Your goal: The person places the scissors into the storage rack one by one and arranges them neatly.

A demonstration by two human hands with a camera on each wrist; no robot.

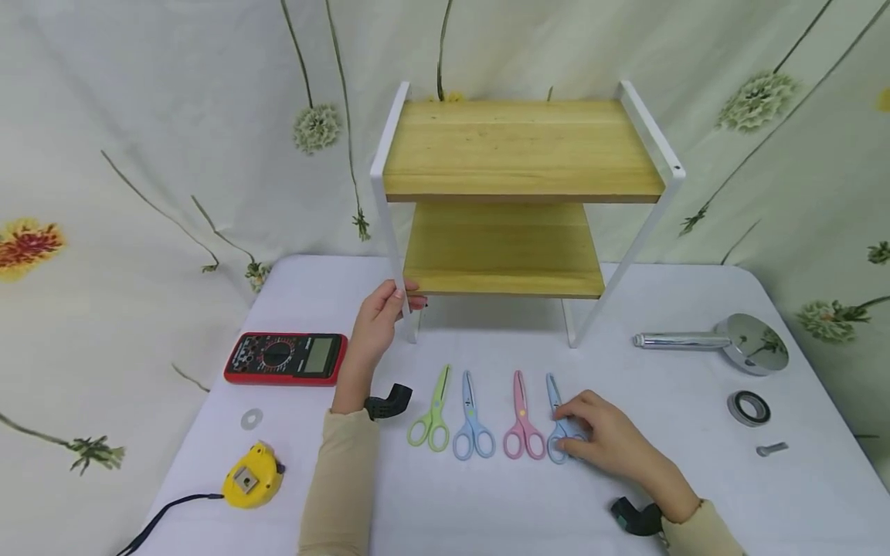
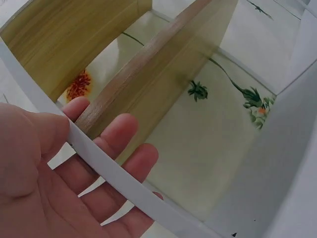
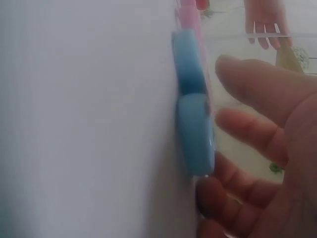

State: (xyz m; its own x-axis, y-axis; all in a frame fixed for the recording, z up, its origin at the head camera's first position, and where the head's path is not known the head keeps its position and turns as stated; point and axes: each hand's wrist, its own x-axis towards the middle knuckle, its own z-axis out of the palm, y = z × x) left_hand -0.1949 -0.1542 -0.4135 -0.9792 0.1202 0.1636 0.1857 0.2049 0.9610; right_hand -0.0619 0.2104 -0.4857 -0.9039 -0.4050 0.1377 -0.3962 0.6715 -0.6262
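Note:
A two-tier shelf with wooden boards and white side frames stands at the back of the table. My left hand grips its left side frame near the lower board; in the left wrist view, fingers pass behind the white bar. My right hand is at the handles of the rightmost blue scissors. In the right wrist view, thumb and fingers stand apart around the blue handles, not pinching them. Left of these lie pink scissors, another blue pair and green scissors.
At left lie a red-and-black multimeter, a flat washer and a yellow tape measure with a black strap. At right are a chrome shower head, a ring bearing and a bolt. Floral cloth hangs behind.

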